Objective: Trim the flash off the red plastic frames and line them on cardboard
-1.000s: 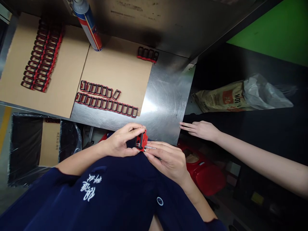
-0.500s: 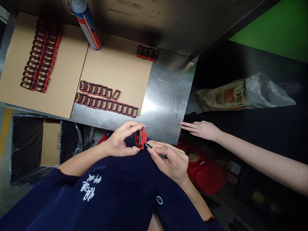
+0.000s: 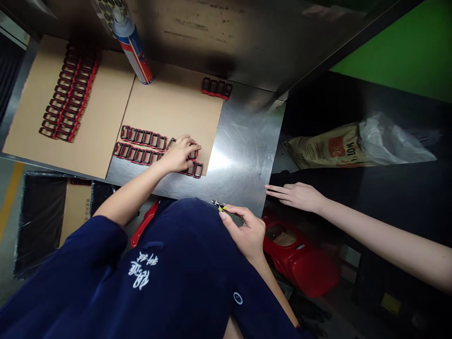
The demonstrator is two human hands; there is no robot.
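left hand (image 3: 180,154) over cardboard (image 3: 176,103), fingers curled at red-black frame (image 3: 194,153), can't tell if actually gripping. frame sits just beyond right end of nearer of 2 rows, long axis looks roughly away from body. left hand clearly nearer; right hand (image 3: 248,231) well apart by lap, pinching small yellow-and-metal tool (image 3: 219,206).
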